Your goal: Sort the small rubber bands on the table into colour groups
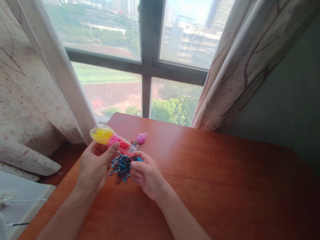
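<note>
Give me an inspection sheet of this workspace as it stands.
Surface: reddish-brown wooden table
Job's things: clear plastic bag of yellow, pink and red items; tangled black-and-blue pile of strands on the table
Clutter: small round pink-purple object beyond the pile
Grips: left grip holds the bag; right grip at its narrower end, pinch unclear
Cables: white cable and black cable, lower left
Surroundings: grey-framed window, patterned beige curtains

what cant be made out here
All in the head view:
Left hand: some fingertips hidden behind the clear bag.
Blue-and-black pile: pieces too small to count, right hand partly covering them.
Purple object: details too small.
Table: near edge cut off at bottom.
</note>
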Motion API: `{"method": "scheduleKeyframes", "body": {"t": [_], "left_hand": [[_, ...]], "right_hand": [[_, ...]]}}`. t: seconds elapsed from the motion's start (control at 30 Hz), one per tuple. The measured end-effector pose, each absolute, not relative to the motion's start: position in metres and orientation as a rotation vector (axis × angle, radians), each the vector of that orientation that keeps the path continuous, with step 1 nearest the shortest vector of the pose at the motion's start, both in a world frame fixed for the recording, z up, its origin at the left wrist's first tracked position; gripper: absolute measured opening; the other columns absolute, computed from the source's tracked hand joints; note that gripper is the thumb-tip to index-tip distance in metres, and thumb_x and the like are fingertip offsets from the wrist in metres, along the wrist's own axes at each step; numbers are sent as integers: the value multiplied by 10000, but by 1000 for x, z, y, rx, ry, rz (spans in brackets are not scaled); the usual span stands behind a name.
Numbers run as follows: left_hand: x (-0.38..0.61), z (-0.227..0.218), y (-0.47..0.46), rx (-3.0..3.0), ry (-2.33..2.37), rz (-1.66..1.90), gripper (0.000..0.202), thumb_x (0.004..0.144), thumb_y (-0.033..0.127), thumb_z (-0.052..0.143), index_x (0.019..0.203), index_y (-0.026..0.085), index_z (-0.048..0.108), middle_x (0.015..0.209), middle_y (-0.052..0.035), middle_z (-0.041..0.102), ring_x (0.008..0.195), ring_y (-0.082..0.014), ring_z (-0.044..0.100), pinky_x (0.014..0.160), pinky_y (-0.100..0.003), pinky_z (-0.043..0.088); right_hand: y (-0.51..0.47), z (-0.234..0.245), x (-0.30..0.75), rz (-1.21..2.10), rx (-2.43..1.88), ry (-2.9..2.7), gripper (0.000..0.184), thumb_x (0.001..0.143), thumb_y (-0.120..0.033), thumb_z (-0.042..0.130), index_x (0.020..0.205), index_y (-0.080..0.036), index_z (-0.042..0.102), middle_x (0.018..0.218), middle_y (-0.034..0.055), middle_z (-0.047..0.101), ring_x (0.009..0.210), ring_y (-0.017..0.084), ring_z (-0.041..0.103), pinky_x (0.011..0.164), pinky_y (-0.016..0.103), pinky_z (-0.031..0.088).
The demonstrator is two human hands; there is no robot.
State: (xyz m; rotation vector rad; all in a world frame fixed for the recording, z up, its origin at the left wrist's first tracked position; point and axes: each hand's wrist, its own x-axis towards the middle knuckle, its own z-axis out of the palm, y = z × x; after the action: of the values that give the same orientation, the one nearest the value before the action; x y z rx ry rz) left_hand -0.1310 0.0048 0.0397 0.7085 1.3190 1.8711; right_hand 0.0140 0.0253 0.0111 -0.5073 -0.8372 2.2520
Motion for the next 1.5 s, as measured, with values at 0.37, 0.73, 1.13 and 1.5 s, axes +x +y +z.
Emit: {"method": "scheduleKeyframes", "body": {"t": [0.37, 0.73, 1.13, 1.5], "left_hand": [[-144, 34, 4, 978, 1567, 1964, 398, 576, 240, 900, 922, 176, 714, 872, -8, 754, 811, -167, 713, 769, -240, 589], [-138, 39, -1, 1082, 1650, 1888, 420, 603, 276, 884, 987, 212, 724, 972, -21, 767, 875, -214, 727, 806, -288, 609], [-131, 42, 4, 589, 1237, 1814, 431, 585, 377, 893, 870, 160, 653, 805, 14, 707, 641, -108, 661, 642, -232, 578], [-121, 32, 3, 671, 1294, 1772, 468, 575, 320, 905, 942, 148, 671, 840, -12, 722, 716, -135, 678, 670, -221, 554]], "right_hand": [[31, -13, 6, 1666, -871, -1369, 278, 729, -280, 583, 980, -165, 610, 469, -117, 385, 429, 77, 298, 441, 209, 237], [30, -19, 5, 1544, -926, -1461, 235, 764, -245, 557, 977, -186, 637, 487, -106, 377, 462, 86, 320, 476, 210, 259], [15, -8, 6, 1594, -623, -1581, 651, 823, -217, 593, 1450, -213, 418, 586, -103, 431, 482, 68, 346, 475, 196, 257], [24, 10, 11, 2115, -497, -1235, 659, 781, -291, 675, 1391, -229, 436, 499, -133, 367, 408, 55, 261, 411, 175, 181]]}}
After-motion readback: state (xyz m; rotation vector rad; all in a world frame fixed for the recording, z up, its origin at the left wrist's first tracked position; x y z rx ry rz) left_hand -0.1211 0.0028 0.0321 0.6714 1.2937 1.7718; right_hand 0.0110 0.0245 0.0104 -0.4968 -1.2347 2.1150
